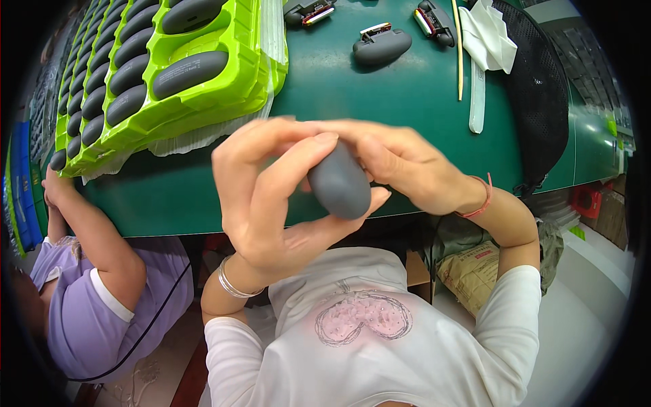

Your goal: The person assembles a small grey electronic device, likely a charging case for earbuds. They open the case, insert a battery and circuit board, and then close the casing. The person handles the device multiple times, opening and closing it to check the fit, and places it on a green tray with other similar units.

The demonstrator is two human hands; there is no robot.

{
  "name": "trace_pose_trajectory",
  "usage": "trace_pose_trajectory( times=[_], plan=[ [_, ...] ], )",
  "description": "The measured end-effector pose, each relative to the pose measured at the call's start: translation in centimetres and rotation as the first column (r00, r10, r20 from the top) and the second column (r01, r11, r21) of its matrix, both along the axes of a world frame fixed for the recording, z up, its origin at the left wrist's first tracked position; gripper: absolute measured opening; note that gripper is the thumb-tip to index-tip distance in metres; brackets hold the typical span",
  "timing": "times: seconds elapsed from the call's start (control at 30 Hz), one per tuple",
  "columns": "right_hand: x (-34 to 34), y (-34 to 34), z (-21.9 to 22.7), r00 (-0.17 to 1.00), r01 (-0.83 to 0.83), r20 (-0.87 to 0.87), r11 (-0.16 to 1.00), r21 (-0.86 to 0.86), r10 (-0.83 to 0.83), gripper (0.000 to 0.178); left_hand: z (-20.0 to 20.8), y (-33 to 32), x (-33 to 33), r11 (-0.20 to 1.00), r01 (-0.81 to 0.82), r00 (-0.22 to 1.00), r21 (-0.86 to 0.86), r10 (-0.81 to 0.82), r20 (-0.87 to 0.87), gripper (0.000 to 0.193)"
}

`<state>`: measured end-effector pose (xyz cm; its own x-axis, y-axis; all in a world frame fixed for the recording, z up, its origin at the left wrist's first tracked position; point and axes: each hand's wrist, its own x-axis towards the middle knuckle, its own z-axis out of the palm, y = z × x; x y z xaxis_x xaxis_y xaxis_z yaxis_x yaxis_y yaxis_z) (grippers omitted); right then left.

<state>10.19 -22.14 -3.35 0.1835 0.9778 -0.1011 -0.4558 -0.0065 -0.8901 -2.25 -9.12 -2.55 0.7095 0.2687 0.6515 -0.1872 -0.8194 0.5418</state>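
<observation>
A smooth dark grey oval case (337, 183) is held above the near part of the green table, in front of my chest. My left hand (261, 193) curls round it, with the thumb under its lower end and fingertips on its upper side. From the other side my right hand (410, 163) grips its upper end, fingers bent over and partly hidden. Both hands are slightly blurred. Farther off, a similar grey half-shell (382, 49) lies with a small board or cell showing at its edge. Two more such open pieces, one grey shell (437, 24) and another shell (306, 11), lie near the far edge.
A bright green tray (234, 85) with rows of grey oval cases stands at left. Toward the right lie a thin wooden stick (458, 61), a white cloth (489, 37), a pale flat strip (477, 102) and a black mesh bag (539, 88). A co-worker's arm (95, 217) rests at far left.
</observation>
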Motion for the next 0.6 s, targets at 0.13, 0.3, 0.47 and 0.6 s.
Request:
trace_pose_trajectory(
  times=[0.13,0.3,0.47,0.6],
  plan=[
    [0.5,-0.7,-0.9,0.970,-0.073,0.240,0.987,0.143,0.036,0.049,-0.3,0.4,0.8,0.995,0.027,0.999,0.099,-0.029,0.016,0.057],
    [0.3,-0.4,-0.8,0.981,0.172,0.070,0.980,0.098,-0.179,0.033,-0.2,0.7,0.6,0.996,0.080,0.994,-0.035,-0.082,-0.065,0.049],
    [0.8,-0.3,0.5,0.993,0.085,-0.079,0.996,-0.011,-0.086,0.036,-0.1,0.9,-1.3,0.868,0.033,0.981,-0.495,-0.122,-0.149,0.044],
    [0.5,-0.3,0.1,0.993,0.063,-0.097,0.998,-0.010,-0.064,0.030,0.2,0.7,-1.9,0.711,-0.010,0.967,-0.703,-0.172,-0.187,0.040]
  ],
)
